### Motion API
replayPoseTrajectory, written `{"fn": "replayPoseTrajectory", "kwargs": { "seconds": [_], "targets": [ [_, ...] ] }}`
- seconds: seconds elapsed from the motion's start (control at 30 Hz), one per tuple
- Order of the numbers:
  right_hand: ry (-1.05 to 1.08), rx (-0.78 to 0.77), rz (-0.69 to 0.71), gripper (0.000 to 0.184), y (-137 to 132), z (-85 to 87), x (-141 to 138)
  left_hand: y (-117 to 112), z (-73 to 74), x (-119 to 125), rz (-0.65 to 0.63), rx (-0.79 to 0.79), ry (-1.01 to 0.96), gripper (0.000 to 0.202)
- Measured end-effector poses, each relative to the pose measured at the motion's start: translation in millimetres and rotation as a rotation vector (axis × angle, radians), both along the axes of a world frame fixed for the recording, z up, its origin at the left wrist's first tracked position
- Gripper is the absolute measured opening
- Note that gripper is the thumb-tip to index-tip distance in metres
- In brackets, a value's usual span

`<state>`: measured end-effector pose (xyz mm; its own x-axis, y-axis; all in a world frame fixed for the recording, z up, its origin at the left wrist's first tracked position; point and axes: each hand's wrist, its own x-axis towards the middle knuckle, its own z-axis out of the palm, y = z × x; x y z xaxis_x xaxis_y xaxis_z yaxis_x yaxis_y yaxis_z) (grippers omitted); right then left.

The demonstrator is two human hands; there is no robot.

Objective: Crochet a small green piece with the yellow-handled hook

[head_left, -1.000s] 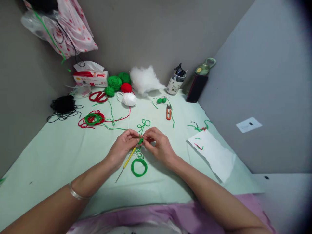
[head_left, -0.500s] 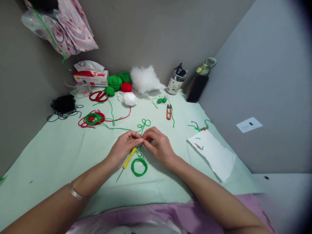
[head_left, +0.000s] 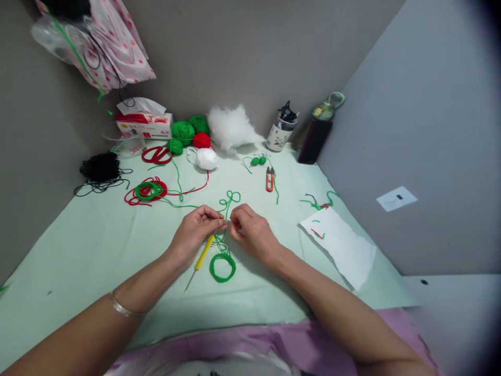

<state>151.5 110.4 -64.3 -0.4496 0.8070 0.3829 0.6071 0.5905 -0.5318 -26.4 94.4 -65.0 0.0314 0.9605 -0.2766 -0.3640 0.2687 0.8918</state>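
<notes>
Head view: green yarn (head_left: 223, 280) coiled just nearside of left hand (head_left: 196, 230) and right hand (head_left: 252, 232), likely for ready slack; thin, bright, neatly rounded. Yellow-handled hook (head_left: 203, 256) slants beneath left hand, tucked or lying unclear. Left fingertips pinch yarn, mostly covered; right fingers loosely curled alongside, grip unclear. Orange snips (head_left: 270, 180) beyond right hand.

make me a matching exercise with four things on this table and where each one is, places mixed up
1. yellow-handled hook
2. orange snips
3. black yarn
4. white stuffing

a. at the far left of the table
b. just right of the red yarn ball
c. left of the green yarn ring, near the left hand
d. just nearer the person than the two small green pieces

Pairs: 1-c, 2-d, 3-a, 4-b
</notes>
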Motion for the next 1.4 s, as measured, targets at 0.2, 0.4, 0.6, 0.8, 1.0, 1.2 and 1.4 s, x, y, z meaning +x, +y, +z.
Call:
{"fn": "replayPoseTrajectory", "kwargs": {
  "seconds": [0.2, 0.4, 0.6, 0.8, 1.0, 1.2, 1.4],
  "targets": [
    [-0.073, 0.045, -0.038, 0.012, -2, -1.6, 0, 0, 6.0, -4, 0.013, -0.015, -0.018, 0.035],
    [-0.111, 0.084, -0.199, 0.021, 41, 2.9, 34, 3, 3.6, -8, 0.027, -0.038, -0.093, 0.033],
    [-0.267, 0.019, -0.32, 0.013, 70, -4.3, 61, 5, 3.5, -12, 0.051, -0.051, -0.14, 0.021],
    [-0.38, -0.037, -0.435, 0.035, 60, -1.5, 57, 5, 3.8, -12, 0.05, -0.066, -0.163, 0.017],
    [-0.456, -0.129, -0.493, 0.033, 63, 5.0, 61, 3, 6.3, -12, 0.047, -0.057, -0.18, 0.016],
    [-0.457, -0.214, -0.533, 0.027, 58, 11.1, 63, 1, 10.4, -13, 0.041, -0.052, -0.177, 0.018],
    [-0.324, -0.231, -0.462, 0.03, 55, 16.2, 62, 1, 10.3, -14, 0.04, -0.045, -0.162, 0.022]
  ]
}}
